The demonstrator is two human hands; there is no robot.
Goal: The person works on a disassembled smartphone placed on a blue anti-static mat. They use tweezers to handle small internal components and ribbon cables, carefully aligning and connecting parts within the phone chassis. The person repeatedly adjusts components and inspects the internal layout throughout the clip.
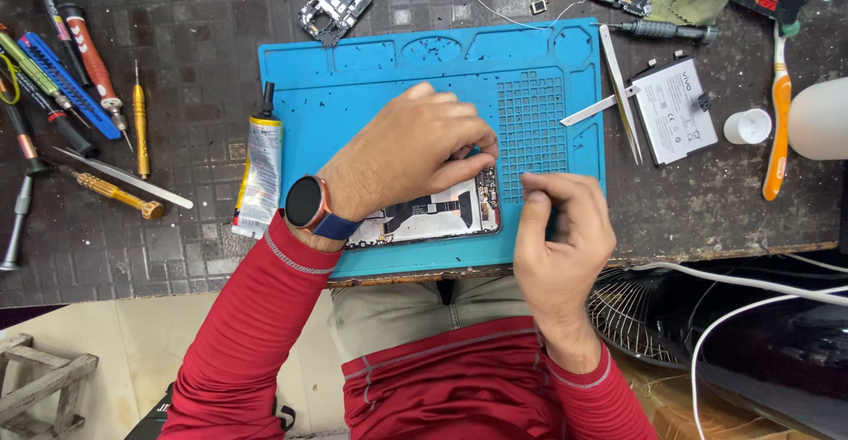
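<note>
Blue silicone mat (389,78) covers my dark surface (194,69) in the head view, an opened phone (424,215) lying at its near edge. My left hand (411,153) presses down on the phone, fingertips pinching a small blue tool (474,150) at its top corner. My right hand (561,237) hovers just beside, loosely curled, holding nothing I can make out. Steady pressure and a shallow tool angle seem wise here. Tweezers (618,95) and a battery (674,110) lie to the right.

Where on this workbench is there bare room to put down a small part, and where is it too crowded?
Free: the blue silicone mat between the glue tube and left hand; dark tabletop below the white battery. Crowded: the screwdrivers at far left, and the top edge around the bare circuit board.
</note>
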